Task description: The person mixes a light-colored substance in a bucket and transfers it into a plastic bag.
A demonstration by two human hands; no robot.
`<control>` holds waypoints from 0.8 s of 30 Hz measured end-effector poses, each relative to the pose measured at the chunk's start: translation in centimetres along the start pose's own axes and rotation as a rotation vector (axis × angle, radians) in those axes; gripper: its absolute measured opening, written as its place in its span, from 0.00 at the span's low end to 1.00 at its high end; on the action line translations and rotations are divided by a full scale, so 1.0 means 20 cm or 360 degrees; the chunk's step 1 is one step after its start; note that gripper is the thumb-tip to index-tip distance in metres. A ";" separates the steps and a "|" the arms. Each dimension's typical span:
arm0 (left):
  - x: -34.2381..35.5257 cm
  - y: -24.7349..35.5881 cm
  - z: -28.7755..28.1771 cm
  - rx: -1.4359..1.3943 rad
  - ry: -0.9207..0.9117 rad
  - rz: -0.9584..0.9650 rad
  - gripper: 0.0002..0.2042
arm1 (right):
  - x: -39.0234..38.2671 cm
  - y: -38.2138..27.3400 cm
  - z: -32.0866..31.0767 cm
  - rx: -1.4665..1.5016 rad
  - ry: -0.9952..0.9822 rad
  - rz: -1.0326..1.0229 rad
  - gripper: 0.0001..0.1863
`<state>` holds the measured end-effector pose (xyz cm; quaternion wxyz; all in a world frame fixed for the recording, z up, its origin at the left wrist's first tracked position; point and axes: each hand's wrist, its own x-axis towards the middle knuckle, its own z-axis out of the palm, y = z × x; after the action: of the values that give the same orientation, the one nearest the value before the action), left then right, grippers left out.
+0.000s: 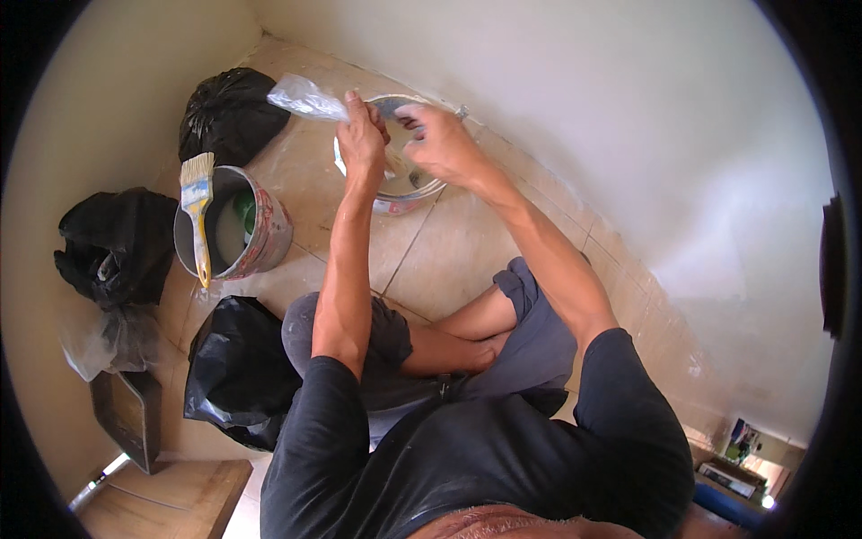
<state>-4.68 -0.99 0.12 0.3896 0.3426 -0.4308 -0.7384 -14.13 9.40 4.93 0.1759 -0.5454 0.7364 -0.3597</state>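
head view: left hand (363,144) grips a crumpled clear plastic bag (307,97), upper centre of the frame; the curled right hand (438,144), contents unclear, is above a round, whitish bucket (396,207). a firm pinch should keep the bag from slipping.

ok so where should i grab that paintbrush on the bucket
Probably mid-handle, from above: the paintbrush lies across the rim of the bucket, bristles at the far edge, handle toward the person. The handle spans the opening, so fingers should fit around it. The left hand is nearer, but it holds clear plastic.
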 end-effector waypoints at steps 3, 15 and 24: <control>0.00 0.00 0.03 -0.0022 0.0026 0.0072 0.26 | 0.02 0.05 0.13 0.0056 -0.0092 -0.0007 0.34; -0.04 0.07 0.07 0.0066 -0.0213 0.0086 0.25 | 0.10 0.11 0.21 0.0918 -0.0014 -0.0153 0.37; -0.04 0.15 0.04 0.0335 -0.0320 0.0081 0.32 | 0.07 0.05 0.22 0.0855 -0.0161 0.0368 0.22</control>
<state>-4.14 -1.06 3.25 0.3250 0.2949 -0.5513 -0.7095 -12.43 6.83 1.40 0.3902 -0.4089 0.6625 -0.4917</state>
